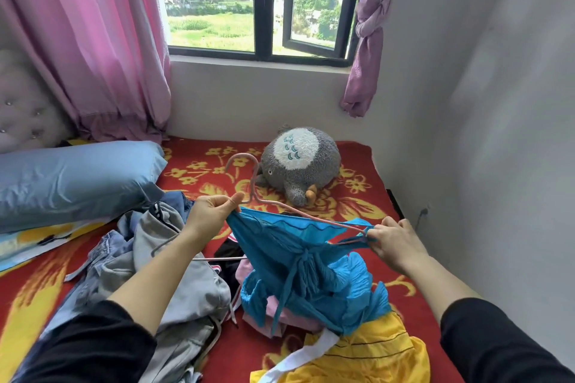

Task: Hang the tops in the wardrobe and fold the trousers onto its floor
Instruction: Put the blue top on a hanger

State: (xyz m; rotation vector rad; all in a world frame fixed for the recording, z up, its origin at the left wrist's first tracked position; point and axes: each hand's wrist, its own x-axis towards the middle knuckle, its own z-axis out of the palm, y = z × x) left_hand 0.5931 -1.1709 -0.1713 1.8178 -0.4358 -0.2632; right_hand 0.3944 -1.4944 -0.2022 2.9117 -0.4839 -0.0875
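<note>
A bright blue top [298,261] hangs between my hands above the bed, partly threaded on a pink wire hanger [249,179] whose hook points up and away. My left hand [211,214] pinches the top's left shoulder together with the hanger's neck. My right hand [393,242] grips the top's right strap at the hanger's right end. Below lie a yellow garment [370,354], a pink garment [249,270], and a heap of grey and denim clothes [174,277]. A second hanger [217,258] lies on that heap. No wardrobe is in view.
A red flowered blanket [357,193] covers the bed. A grey plush toy [298,162] sits at the far side, a blue pillow [74,180] at the left. Pink curtains [93,40] flank a window [261,3]; a white wall [497,102] stands close on the right.
</note>
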